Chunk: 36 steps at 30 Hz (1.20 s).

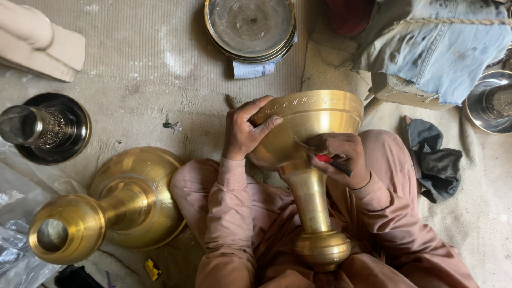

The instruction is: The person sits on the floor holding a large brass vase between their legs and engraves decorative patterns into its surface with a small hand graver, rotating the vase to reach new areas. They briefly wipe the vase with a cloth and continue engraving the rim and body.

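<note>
Two hands are on one brass goblet (306,160), which lies across the lap with its long axis running from the bowl, far from the body, back to the knob foot near the belly. Starting at the left: a dark metal stand (45,128) sits on the floor, and below it a second brass vase (106,210) lies on its side, mouth toward the camera, clear plastic (13,213) beside it. Moving in, the left hand (245,130) wraps the bowl's left rim, fingers curled over the edge, thumb on the outer wall. Just right of the stem's top, the right hand (341,160) is closed around a red-handled tool (324,158), its tip against the bowl's underside. So the work point sits between both hands, nearer the right. Further right, a dark cloth (434,165), blue fabric (442,48) and a steel bowl (490,101). Up top, stacked plates (250,26). All of it rests on a dusty woven floor mat (149,69).
</note>
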Each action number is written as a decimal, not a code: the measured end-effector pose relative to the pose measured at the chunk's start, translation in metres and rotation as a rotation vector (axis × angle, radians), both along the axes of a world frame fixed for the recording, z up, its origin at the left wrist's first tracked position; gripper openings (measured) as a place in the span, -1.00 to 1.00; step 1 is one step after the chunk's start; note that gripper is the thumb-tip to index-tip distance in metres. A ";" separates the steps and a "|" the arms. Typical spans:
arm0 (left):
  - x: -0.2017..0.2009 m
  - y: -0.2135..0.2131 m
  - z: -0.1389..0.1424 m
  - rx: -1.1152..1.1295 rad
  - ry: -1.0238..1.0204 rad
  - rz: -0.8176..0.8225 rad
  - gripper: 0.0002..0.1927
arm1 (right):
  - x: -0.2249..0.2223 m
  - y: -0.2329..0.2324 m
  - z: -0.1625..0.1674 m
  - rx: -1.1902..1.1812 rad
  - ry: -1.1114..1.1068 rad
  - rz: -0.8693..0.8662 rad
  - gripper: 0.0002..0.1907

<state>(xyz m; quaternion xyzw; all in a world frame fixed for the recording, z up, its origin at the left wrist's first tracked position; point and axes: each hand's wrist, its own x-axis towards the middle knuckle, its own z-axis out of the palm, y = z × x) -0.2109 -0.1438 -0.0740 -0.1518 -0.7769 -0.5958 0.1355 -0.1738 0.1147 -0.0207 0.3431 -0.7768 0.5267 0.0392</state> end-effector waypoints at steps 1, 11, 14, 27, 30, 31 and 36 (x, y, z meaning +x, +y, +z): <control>0.000 0.000 -0.001 -0.003 -0.001 0.003 -0.45 | -0.002 0.002 0.001 0.011 0.008 0.022 -0.85; -0.004 -0.004 -0.014 0.011 0.026 -0.023 -0.41 | -0.008 0.012 -0.014 -0.117 -0.116 0.128 -0.92; -0.013 -0.010 -0.018 0.066 0.010 -0.057 -0.39 | 0.005 0.010 -0.018 -0.394 -0.235 0.002 -0.94; -0.014 -0.004 -0.013 0.083 -0.011 -0.141 -0.39 | -0.003 0.036 0.037 0.048 -0.011 -0.224 -0.83; -0.015 -0.004 -0.012 0.085 -0.029 -0.147 -0.38 | -0.019 0.033 0.045 0.031 -0.023 -0.098 -0.85; -0.016 -0.004 -0.013 0.089 -0.034 -0.148 -0.38 | -0.024 0.033 0.048 0.004 -0.032 -0.028 -0.86; -0.020 -0.003 -0.015 0.080 -0.010 -0.140 -0.38 | -0.040 0.034 0.055 0.134 0.019 0.062 -0.69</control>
